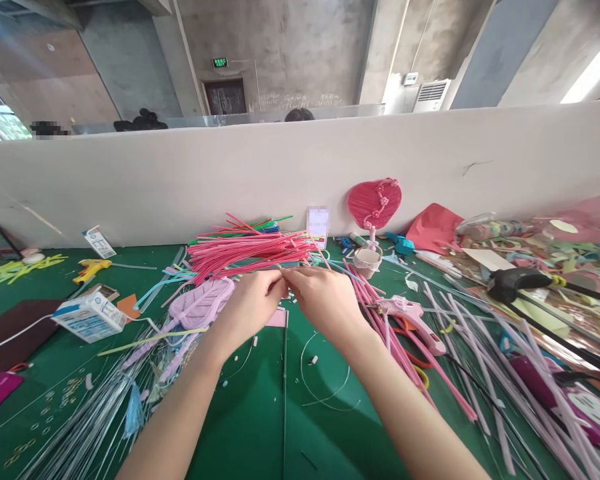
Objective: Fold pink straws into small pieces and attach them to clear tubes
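My left hand (pixel 260 297) and my right hand (pixel 325 293) meet in the middle, fingertips pinched together just in front of a heap of pink and red pipe cleaners (pixel 250 250). What they hold, if anything, is hidden behind the fingers. Beside my left wrist lies a lilac leaf shape (pixel 200 303) made of fuzzy stems. Under the hands, a small pink square (pixel 278 317) rests on the green table. A loop of thin clear wire (pixel 325 400) lies between my forearms. A pink glue gun (pixel 413 320) is to the right of my right hand.
A white partition (pixel 230 167) runs along the back. A small pot (pixel 367 261) carries a red fan-shaped piece (pixel 375 203). Bundled wires (pixel 90 420), a box (pixel 93 313) and a yellow glue gun (pixel 93 269) are left. Lilac pipe cleaners (pixel 485 373) spread right.
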The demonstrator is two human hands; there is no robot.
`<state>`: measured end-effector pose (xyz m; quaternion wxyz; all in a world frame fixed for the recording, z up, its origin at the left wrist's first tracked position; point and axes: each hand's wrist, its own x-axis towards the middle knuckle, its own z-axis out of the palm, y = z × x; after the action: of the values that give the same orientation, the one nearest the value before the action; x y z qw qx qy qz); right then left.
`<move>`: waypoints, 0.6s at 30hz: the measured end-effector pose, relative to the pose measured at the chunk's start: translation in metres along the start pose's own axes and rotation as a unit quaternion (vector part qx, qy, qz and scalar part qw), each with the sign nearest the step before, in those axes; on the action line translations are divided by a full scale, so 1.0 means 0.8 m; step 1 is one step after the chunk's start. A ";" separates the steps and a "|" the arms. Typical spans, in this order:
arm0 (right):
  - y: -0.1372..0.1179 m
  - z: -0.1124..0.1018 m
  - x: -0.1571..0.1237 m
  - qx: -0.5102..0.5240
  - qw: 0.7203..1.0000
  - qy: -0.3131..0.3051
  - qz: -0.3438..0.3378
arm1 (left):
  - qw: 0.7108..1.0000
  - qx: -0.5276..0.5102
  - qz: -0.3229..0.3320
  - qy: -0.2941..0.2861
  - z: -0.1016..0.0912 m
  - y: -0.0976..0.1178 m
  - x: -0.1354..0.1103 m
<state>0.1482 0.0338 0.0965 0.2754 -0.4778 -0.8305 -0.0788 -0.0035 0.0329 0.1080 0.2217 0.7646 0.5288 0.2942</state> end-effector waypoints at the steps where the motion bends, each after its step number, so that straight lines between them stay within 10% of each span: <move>1: -0.003 -0.001 0.000 -0.005 1.000 -0.027 0.010 | 1.000 0.003 0.006 -0.001 0.001 0.000 -0.001; 5: 0.004 0.000 0.003 0.013 0.997 -0.045 0.056 | 1.000 -0.017 0.018 0.003 -0.002 -0.002 0.000; 18: 0.040 0.011 0.005 0.213 0.947 0.161 0.176 | 0.995 -0.064 0.027 0.069 -0.003 0.013 -0.005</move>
<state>0.1701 0.0571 0.0872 0.5100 -0.5277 -0.6752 0.0743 0.0006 0.0257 0.1158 0.2253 0.7406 0.5021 0.3855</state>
